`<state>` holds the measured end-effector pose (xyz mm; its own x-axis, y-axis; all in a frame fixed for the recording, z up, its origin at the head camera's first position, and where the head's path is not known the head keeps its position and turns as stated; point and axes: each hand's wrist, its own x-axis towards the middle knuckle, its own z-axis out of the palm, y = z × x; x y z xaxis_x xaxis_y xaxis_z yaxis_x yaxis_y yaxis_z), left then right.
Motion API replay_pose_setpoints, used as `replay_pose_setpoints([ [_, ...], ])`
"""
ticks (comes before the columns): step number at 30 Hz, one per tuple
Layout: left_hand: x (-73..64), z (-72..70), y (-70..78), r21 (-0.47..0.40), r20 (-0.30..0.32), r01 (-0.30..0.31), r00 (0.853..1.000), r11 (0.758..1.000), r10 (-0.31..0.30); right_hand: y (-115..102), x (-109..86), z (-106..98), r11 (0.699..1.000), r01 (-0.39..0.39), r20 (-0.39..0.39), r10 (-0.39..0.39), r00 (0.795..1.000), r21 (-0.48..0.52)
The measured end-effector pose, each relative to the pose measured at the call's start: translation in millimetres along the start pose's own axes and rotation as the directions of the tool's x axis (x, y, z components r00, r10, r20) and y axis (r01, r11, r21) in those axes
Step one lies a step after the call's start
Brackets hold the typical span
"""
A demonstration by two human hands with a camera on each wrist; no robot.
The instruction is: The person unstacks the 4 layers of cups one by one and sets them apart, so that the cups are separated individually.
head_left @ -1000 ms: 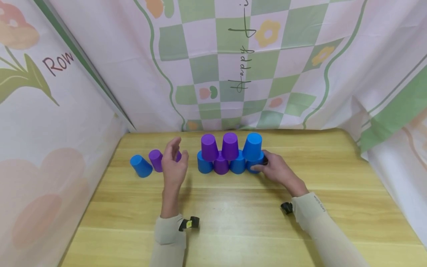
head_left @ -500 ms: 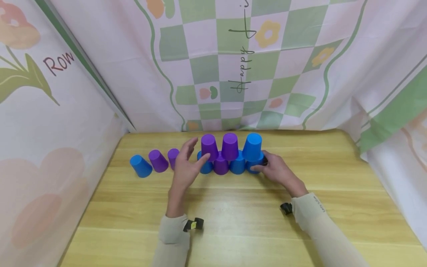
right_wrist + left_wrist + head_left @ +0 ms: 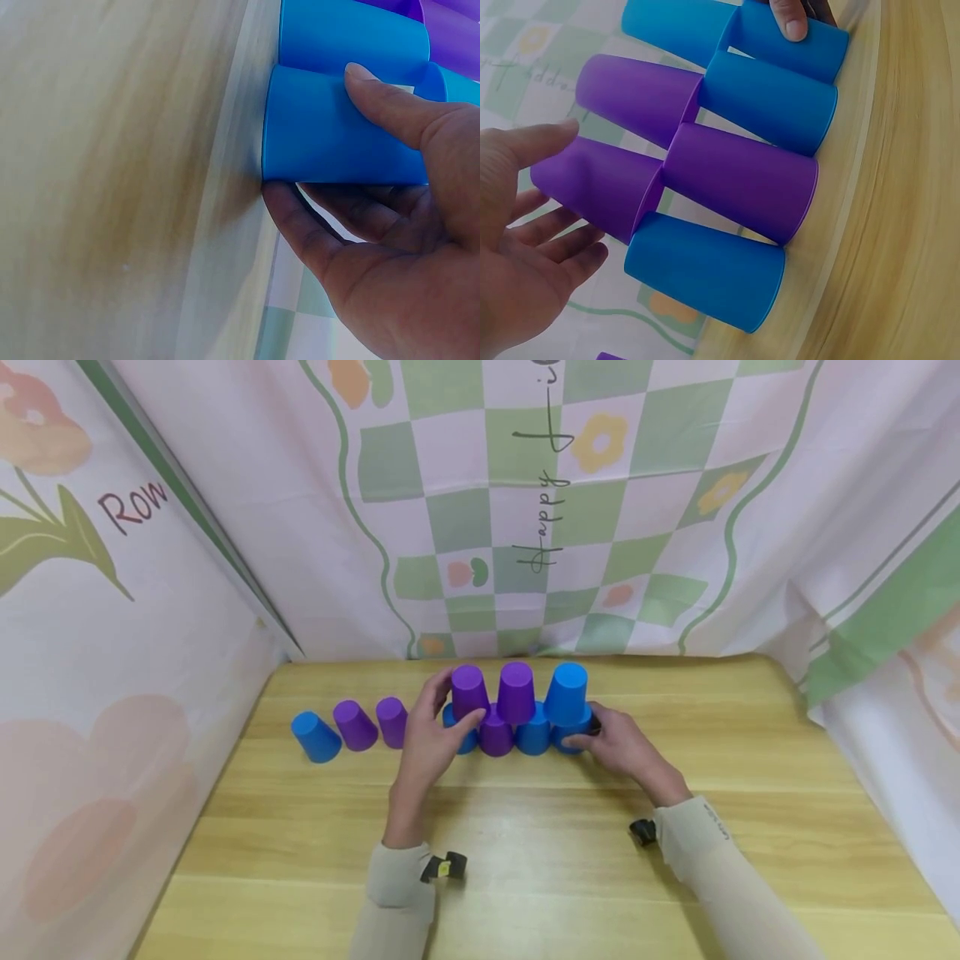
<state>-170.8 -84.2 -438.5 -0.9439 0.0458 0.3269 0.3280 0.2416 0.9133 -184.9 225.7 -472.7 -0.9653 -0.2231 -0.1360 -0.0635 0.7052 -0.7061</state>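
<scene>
Upside-down cups stand in two rows. The upper row has a left purple cup [image 3: 468,692], a middle purple cup [image 3: 517,693] and a blue cup [image 3: 566,693]. Below them are a left blue cup [image 3: 706,271], a purple cup [image 3: 740,182], another blue cup [image 3: 533,729] and a right-end blue cup [image 3: 337,127]. My left hand [image 3: 433,739] holds the upper left purple cup, thumb on the near side, fingers behind. My right hand [image 3: 624,742] grips the right-end lower blue cup, thumb in front, fingers round its outer side.
Left of the rows stand three more upside-down cups: a blue one [image 3: 316,737] and two purple ones, a left one [image 3: 356,726] and a right one [image 3: 392,722] beside my left hand. A patterned curtain [image 3: 517,510] hangs behind the wooden table [image 3: 540,860].
My left hand has moved right, from in front of the loose purple cups to the upper left purple cup. My right hand has stayed at the right-end blue cup.
</scene>
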Motion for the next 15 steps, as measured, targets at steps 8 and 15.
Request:
replay_pose_setpoints([
  [8,2.7,5.2,-1.7,0.03,-0.022,0.03,0.999,0.999,-0.029,1.7,0.3,0.3,1.0,0.005,-0.007,-0.005,1.0,0.003],
  [15,3.3,8.0,-4.2,0.026,-0.022,0.043,0.999,0.999,-0.042,0.5,-0.5,0.4,1.0,-0.003,-0.006,0.003,1.0,0.009],
])
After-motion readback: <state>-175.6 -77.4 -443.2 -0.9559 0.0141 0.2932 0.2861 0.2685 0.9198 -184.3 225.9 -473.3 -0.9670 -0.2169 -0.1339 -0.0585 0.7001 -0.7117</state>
